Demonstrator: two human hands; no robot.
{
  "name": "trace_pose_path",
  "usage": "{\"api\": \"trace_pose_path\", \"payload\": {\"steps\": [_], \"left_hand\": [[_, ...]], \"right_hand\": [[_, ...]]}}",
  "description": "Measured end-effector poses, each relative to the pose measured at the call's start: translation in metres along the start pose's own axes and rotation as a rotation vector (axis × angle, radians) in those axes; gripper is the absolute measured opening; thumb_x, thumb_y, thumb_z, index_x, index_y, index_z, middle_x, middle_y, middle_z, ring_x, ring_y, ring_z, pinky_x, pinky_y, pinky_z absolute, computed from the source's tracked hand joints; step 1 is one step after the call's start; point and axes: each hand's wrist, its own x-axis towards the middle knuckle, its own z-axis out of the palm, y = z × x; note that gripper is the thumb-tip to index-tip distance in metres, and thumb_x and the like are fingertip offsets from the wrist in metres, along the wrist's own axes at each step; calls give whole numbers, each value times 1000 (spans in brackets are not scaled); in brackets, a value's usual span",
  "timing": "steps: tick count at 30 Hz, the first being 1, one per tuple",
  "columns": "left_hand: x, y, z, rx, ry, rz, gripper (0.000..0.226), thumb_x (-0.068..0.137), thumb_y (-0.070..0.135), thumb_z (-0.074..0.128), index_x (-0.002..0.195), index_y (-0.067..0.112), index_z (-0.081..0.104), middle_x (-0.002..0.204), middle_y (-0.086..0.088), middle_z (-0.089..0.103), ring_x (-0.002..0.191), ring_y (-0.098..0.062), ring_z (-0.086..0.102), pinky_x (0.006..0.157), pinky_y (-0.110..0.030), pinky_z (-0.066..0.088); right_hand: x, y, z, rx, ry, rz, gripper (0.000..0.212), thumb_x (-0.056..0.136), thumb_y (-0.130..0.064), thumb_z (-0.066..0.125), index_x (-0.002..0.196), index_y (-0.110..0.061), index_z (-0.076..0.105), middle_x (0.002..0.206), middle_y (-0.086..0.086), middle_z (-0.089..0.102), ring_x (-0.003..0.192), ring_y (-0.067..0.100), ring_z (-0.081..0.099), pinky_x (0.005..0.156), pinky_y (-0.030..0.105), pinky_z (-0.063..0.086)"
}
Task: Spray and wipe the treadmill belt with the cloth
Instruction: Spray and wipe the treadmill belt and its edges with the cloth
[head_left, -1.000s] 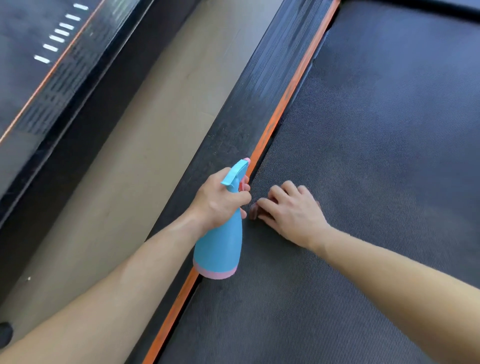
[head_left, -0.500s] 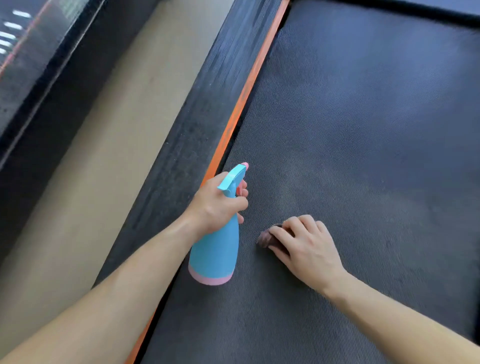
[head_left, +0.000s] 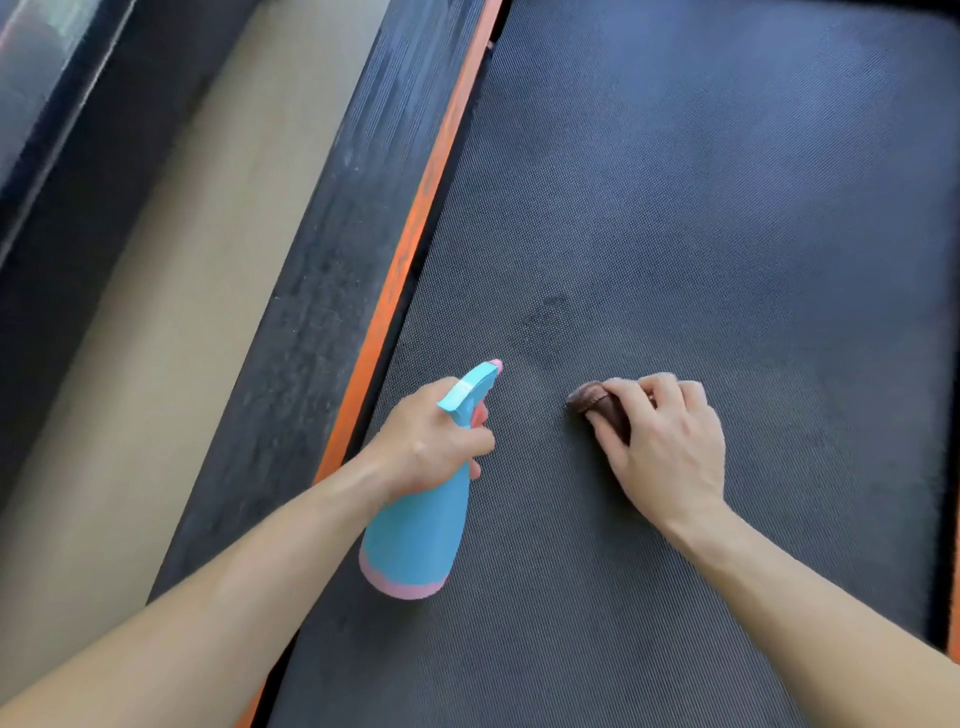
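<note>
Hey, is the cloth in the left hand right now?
No, the right hand holds the brown cloth against the treadmill belt, while the left hand grips the blue spray bottle.

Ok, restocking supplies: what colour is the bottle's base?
Pink base under the blue bottle; the head view shows it best.

You have a dark grey treadmill belt (head_left: 701, 234) that looks matt and rubbery, with a fine dimpled grain all over. The thin orange edge strip (head_left: 422, 218) beside it is smooth and faintly shiny. The black ribbed side rail (head_left: 332, 260) looks dull and dusty. Your sky-blue plastic spray bottle (head_left: 415, 535) is smooth with a soft sheen; the bunched brown cloth (head_left: 597, 408) looks soft and matt.
</note>
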Motion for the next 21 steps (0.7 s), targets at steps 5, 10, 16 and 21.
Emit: {"api": "trace_pose_path", "payload": {"steps": [5, 10, 16, 21], "left_hand": [[-5, -15, -14, -91, 36, 34, 47, 77, 14, 67, 123, 23, 66, 108, -2, 71, 61, -26, 74, 74, -33, 57], [-7, -20, -29, -194, 122, 49, 51, 89, -5, 63, 127, 30, 66, 118, -7, 69, 60, -23, 71, 62, -18, 53], [-10, -28, -42, -220, 155, 61, 51, 89, -3, 63, 128, 29, 66, 113, -3, 71, 62, -26, 74, 69, -27, 58], [-16, -31, -43, -217, 158, 48, 42, 86, 5, 67, 125, 20, 67, 111, -2, 71, 65, -27, 76, 73, -32, 61]], "right_hand": [[85, -7, 12, -51, 33, 51, 43, 93, -58, 50, 111, -21, 65, 108, 12, 58, 100, 39, 52, 73, 48, 51], [125, -51, 29, -132, -25, -10, 41, 93, -55, 56, 106, -17, 62, 108, 13, 59, 101, 39, 53, 71, 46, 46], [16, -70, 25, -26, -107, -533, 32, 94, -51, 58, 97, -20, 63, 96, 8, 56, 86, 33, 52, 66, 44, 43], [98, -58, 29, -105, -23, -210, 39, 93, -53, 58, 101, -15, 61, 100, 16, 58, 93, 40, 55, 66, 47, 49]]}}
